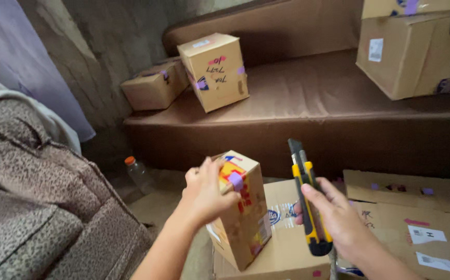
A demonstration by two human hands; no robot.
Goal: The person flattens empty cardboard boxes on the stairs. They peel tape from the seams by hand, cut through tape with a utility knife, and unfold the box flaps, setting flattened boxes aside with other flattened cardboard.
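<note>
Left hand was clamped around the top of a small cardboard box sitting tilted on a bigger flat box. Right hand had its fingers wrapped tight on a yellow-and-black utility knife, held just beside it.

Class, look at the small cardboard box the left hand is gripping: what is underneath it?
The small box stands on a larger flat cardboard box sealed with clear tape. The left hand grips its top. The contents of both boxes are hidden.
</note>
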